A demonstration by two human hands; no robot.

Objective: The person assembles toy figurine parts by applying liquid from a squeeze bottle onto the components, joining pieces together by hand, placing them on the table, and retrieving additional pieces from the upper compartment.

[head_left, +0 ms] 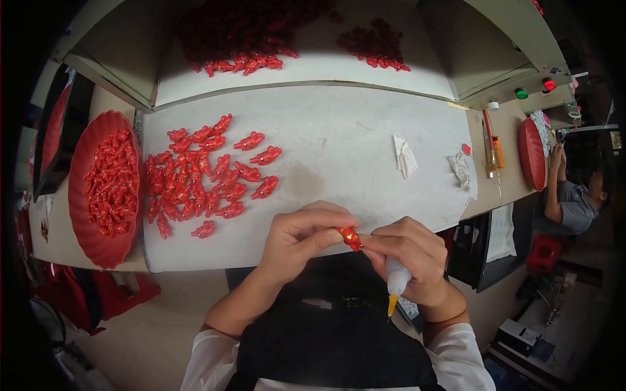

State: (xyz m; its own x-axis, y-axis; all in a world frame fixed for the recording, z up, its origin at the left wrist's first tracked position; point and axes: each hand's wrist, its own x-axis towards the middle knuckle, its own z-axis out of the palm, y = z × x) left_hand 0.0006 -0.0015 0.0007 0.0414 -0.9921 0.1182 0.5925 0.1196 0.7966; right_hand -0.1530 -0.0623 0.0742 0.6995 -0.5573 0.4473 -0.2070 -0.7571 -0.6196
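Note:
Between the fingertips of my left hand [303,238] is a small red figurine [350,238] with gold markings, held over the near edge of the table. My right hand [414,251] has its thumb and forefinger at the figurine's right end. A white squeeze bottle [398,276] with a yellow needle tip is tucked in that same hand, its tip pointing down. Many similar red figurines [228,176] lie in a loose group on the white paper [345,150] to the left.
A red scalloped tray [78,189] heaped with small red pieces stands at the left. More red figurines [254,62] sit inside the cabinet at the back. Crumpled tissues [404,156], a brush [488,140] and an orange-handled tool [498,152] lie rightward. Another person [574,202] sits far right.

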